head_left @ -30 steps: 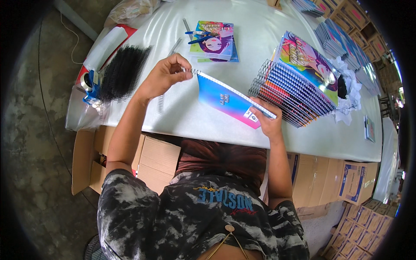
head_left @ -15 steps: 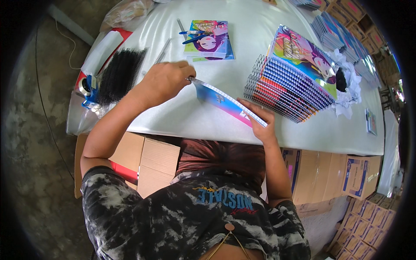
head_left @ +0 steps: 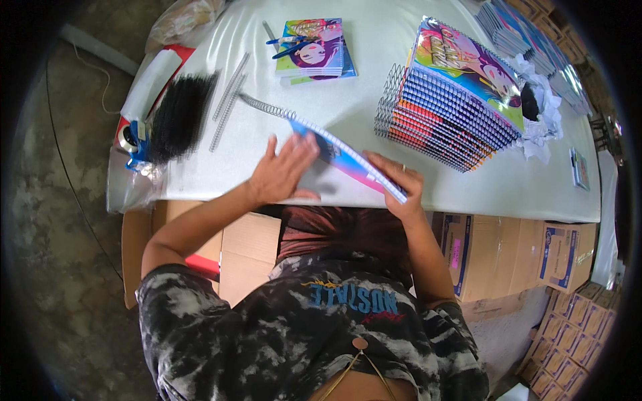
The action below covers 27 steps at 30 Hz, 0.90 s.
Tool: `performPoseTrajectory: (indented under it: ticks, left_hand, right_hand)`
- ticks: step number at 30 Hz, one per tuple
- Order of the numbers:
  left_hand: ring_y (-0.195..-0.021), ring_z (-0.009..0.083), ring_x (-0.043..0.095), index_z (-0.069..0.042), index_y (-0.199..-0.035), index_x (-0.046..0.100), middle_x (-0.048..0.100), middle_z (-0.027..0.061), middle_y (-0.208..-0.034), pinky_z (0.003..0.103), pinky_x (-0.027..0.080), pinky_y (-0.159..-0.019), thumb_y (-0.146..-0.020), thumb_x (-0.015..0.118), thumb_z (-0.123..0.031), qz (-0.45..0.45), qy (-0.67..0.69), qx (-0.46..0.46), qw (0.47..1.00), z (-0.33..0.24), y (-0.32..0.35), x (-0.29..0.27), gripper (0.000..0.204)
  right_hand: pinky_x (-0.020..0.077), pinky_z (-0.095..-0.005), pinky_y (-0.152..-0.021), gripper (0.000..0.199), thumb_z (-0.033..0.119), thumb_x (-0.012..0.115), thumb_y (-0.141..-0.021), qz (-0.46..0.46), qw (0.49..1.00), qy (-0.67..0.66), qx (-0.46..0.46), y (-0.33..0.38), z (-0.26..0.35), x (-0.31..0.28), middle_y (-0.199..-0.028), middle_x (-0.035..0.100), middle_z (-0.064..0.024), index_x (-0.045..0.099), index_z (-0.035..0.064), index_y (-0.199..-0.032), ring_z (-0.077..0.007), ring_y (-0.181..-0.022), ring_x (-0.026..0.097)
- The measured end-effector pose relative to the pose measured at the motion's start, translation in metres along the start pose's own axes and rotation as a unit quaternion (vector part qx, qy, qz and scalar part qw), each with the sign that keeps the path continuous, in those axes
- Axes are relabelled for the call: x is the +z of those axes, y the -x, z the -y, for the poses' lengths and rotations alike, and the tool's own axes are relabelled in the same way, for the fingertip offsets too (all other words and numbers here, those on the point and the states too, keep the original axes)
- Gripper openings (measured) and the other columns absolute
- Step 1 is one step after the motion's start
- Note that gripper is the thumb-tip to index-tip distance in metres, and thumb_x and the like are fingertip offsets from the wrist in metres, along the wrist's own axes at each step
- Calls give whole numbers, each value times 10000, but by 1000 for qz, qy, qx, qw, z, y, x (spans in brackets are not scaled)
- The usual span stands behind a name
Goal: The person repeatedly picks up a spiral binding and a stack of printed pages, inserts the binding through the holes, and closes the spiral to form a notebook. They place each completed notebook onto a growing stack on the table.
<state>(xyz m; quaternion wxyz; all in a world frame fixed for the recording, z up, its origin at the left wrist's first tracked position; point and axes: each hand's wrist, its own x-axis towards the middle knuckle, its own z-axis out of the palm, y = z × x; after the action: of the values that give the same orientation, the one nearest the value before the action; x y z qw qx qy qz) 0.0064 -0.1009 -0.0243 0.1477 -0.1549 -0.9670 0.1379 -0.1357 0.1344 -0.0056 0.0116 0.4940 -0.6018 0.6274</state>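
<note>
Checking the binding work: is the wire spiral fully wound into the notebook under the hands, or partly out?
Partly out: the wire spiral sticks out past the notebook edge onto the table.

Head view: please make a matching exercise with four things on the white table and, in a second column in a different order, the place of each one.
Things:
1. notebook with wire spiral
2. stack of bound notebooks
3. bundle of black spirals
4. blue pens

Places:
A. at the table's left end, beside the loose metal spirals
B. lying on the small pile of notebooks at the far side
C. between the left hand and the right hand
D. on the right, leaning in a tall pile

Pairs: 1-C, 2-D, 3-A, 4-B
</note>
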Motion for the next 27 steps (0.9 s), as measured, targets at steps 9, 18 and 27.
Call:
performPoseTrajectory:
  ticks: [9, 18, 27]
  left_hand:
    - [-1251, 554, 77, 105, -1352, 155, 110, 375, -1362, 652, -114, -969, -688, 429, -780, -131, 70, -101, 984, -5, 19, 27, 1139]
    - [-1304, 395, 214, 58, -1342, 252, 296, 250, -1373, 555, 127, -1050, -833, 410, -628, -287, 154, -128, 937, -25, 6, 16, 868]
    - [-1285, 485, 150, 65, -1339, 199, 211, 348, -1343, 626, 97, -1003, -763, 400, -723, -244, 124, -8, 962, -14, -10, 15, 996]
  right_hand:
    - [522, -319, -765, 341, 118, 693, -730, -7, 998, 15, -54, 6, 4, 10, -1008, 636, -199, 633, -5, -1042, -291, -900, 648]
    - [536, -300, -695, 308, 93, 680, -732, 15, 994, 35, -101, 3, 5, 12, -963, 649, -195, 646, 5, -1026, -275, -838, 663]
    - [532, -313, -729, 313, 57, 683, -725, 2, 996, 27, -82, 10, 7, 12, -961, 648, -197, 644, 13, -1033, -282, -858, 661]
